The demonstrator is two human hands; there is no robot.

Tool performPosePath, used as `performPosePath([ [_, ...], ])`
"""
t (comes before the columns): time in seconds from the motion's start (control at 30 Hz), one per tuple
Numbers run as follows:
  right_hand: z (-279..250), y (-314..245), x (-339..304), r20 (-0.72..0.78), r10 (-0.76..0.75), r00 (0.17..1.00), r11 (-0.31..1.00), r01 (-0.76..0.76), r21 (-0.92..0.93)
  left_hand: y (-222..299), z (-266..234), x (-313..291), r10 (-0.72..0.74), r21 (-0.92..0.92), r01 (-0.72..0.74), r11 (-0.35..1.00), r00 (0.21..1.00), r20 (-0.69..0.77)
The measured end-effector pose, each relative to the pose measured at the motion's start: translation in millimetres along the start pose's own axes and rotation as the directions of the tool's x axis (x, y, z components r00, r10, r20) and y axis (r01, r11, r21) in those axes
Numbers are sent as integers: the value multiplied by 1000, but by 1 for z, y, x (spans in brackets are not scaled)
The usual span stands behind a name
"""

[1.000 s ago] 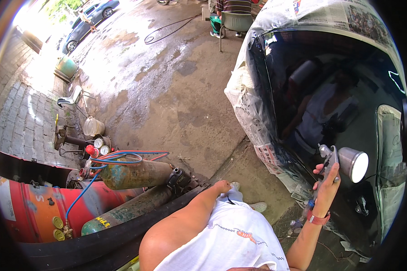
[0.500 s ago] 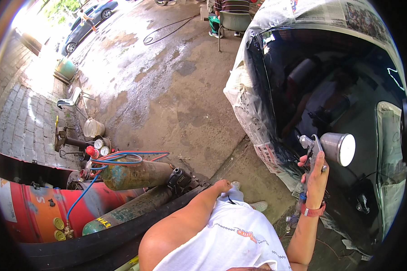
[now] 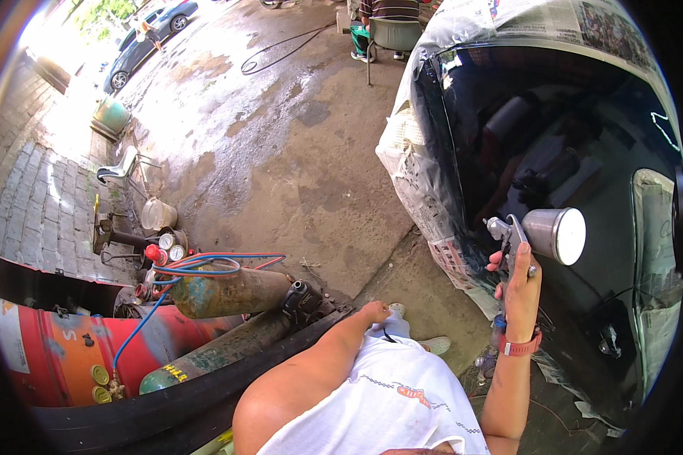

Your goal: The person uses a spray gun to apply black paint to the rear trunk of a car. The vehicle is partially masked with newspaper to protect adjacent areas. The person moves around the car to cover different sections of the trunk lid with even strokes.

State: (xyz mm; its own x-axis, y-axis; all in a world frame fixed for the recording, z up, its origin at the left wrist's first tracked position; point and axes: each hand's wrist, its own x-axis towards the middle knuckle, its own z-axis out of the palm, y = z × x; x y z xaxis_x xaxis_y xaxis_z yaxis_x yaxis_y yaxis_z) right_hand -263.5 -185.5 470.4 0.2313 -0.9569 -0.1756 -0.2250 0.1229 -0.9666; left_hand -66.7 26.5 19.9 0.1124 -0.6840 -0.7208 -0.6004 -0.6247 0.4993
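Observation:
My right hand [image 3: 520, 294] is wrapped round the handle of a metal paint spray gun [image 3: 512, 231], a red watch on its wrist. The gun's silver cup [image 3: 546, 233] points to the right with its pale round end showing, and its head is turned to the far left. Beneath it in the picture lies a glossy black car panel [image 3: 478, 144] that reflects my shape; whether the gun touches it I cannot tell, but they look apart. Low by my leg hangs my left hand [image 3: 373, 312], near no tool, its fingers mostly hidden.
Newspaper masking [image 3: 410, 163] borders the panel. To the left lie gas cylinders [image 3: 228, 294] with red and blue hoses, a red drum [image 3: 61, 341] and a long black trim piece [image 3: 205, 402]. Farther off are a bucket [image 3: 158, 214], a hose [image 3: 281, 49] and a seated person [image 3: 387, 11].
My right hand has moved the spray gun slightly to the left and away from me along the panel. My left hand stays by my leg.

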Motion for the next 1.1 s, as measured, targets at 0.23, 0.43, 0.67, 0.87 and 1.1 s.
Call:
performPosePath([
  [0.23, -5, -4, -2, -65, -9, 998, 1000, 10, 15, -2, 0, 2, -14, -9, 14, 1000, 1000, 21],
  [0.43, -40, -4, -10, -204, -35, 978, 999, 36, 2, -4, 3, 3, -15, 2, 15, 1000, 999, 33],
  [0.67, -89, -11, -29, -423, -57, 904, 998, 39, -50, -8, 1, 17, -82, -16, 84, 996, 989, 124],
  [0.87, -97, -10, -25, -427, -91, 899, 996, 78, -48, -13, -6, 4, -14, 2, 14, 1000, 997, 78],
  [1.1, -60, -5, -2, -322, -8, 947, 1000, 7, -6, -10, -11, 0, 7, -4, -7, 1000, 999, 43],
])
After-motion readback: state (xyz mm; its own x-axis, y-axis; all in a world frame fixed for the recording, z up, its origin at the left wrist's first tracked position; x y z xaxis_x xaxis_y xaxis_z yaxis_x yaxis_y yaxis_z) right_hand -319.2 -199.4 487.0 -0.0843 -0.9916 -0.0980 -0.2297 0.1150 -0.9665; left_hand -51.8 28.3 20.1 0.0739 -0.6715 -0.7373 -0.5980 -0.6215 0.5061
